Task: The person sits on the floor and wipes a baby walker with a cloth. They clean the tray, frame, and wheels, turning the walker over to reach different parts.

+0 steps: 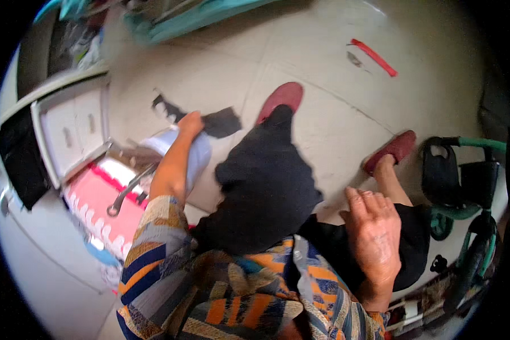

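The left hand's [191,123] grip is clamped on a dark cloth [223,122], its ragged edges jutting out both sides, left of a red shoe [282,99]; the right hand [374,235], fingers loosely extended, hangs by the right leg; beyond, pale floor [323,85] stretches between white cabinet [71,127] and green-framed wheeled frame [480,143], a red strip [375,58] lying far ahead

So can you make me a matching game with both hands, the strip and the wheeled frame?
1. Left hand
2. Right hand
3. Thin strip
4. Wheeled frame

A. Red, lying on the floor
B. Over a black trouser leg
C. Black and green
D. Closed on dark cloth

Pairs: 1-D, 2-B, 3-A, 4-C
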The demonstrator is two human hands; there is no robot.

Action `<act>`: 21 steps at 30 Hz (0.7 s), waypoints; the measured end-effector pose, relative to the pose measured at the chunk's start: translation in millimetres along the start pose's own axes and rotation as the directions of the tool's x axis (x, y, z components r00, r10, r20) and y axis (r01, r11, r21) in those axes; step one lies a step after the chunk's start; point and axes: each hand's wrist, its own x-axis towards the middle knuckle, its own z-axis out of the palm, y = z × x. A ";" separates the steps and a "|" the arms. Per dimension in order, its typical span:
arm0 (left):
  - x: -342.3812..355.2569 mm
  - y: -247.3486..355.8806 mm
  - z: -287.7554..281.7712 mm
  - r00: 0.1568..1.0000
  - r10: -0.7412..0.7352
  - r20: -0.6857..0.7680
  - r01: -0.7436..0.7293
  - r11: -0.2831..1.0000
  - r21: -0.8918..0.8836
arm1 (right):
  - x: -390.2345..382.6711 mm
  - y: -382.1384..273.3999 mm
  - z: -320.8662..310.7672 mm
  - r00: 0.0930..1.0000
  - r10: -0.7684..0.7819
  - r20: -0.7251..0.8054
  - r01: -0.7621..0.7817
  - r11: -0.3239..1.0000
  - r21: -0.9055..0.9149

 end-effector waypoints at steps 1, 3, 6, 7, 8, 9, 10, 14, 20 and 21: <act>3.3 3.1 2.0 0.999 -0.045 0.020 0.043 0.997 0.061 | 3.3 0.9 -2.4 1.000 0.023 0.020 -0.023 1.000 -0.002; 12.7 -0.1 5.3 0.984 -0.089 0.155 0.069 0.989 0.134 | 14.0 7.5 -8.6 0.998 0.034 0.047 -0.035 0.999 0.018; 17.9 -0.2 0.0 0.963 -0.085 0.255 0.060 0.993 0.103 | 18.3 14.8 -8.0 0.997 0.066 0.045 -0.067 0.997 0.034; 20.9 -6.8 5.6 0.964 -0.063 0.260 0.046 0.997 0.068 | 20.1 15.7 -9.0 0.995 0.079 0.060 -0.081 0.996 0.033; 20.1 -11.5 11.4 0.962 -0.046 0.268 0.038 0.999 0.035 | 20.5 16.5 -10.3 0.993 0.087 0.078 -0.090 0.995 0.035; 16.5 -17.0 17.4 0.979 -0.006 0.204 -0.003 0.999 0.043 | 20.2 16.7 -9.0 0.993 0.087 0.075 -0.091 0.995 0.042; 12.6 -21.5 23.5 0.990 0.035 0.140 -0.042 0.998 0.052 | 19.5 16.8 -7.5 0.994 0.086 0.072 -0.090 0.995 0.049; 7.4 -18.0 20.5 0.997 0.067 0.033 -0.069 0.997 0.039 | 20.8 17.1 -8.1 0.997 0.048 0.065 -0.051 0.998 0.045; 8.4 6.5 -13.0 0.972 0.088 -0.219 -0.159 0.928 -0.336 | 22.0 16.0 -11.6 0.996 0.069 0.063 -0.074 0.994 0.082; 7.5 13.3 -40.0 0.960 0.069 -0.272 -0.188 0.877 -0.442 | 23.4 14.1 -13.7 0.994 0.068 0.090 -0.077 0.992 0.097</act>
